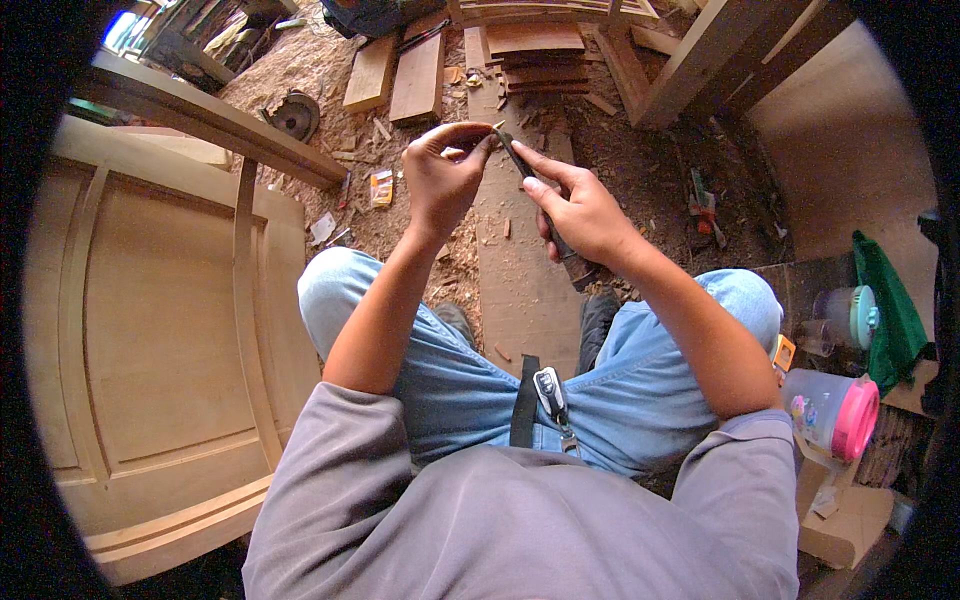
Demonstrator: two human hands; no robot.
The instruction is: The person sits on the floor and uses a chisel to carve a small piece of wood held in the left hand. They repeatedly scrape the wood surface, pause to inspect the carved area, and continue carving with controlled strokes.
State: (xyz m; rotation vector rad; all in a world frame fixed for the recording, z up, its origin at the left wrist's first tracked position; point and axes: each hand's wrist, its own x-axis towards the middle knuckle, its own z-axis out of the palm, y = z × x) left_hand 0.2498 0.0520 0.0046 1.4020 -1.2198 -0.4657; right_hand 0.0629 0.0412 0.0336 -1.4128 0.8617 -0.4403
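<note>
My right hand (575, 205) grips a long, narrow, dark tool (568, 258), held at a slant with its lower part below my fingers and my index finger along its upper part. My left hand (440, 175) has thumb and fingers closed at the tool's upper end, where a small pale tip or piece shows; I cannot make out exactly what it pinches. Both hands are above a long wooden plank (500, 290) on the ground, between my bent knees in jeans.
Panelled wooden door (160, 330) stands at left beside a beam (210, 115). Stacked boards (535, 40) lie ahead, a circular-saw-like tool (295, 115) front left, upright timbers (680, 75) front right. Lidded plastic containers (820, 410) and green cloth (890, 330) are at right. Shavings (450, 265) cover the ground.
</note>
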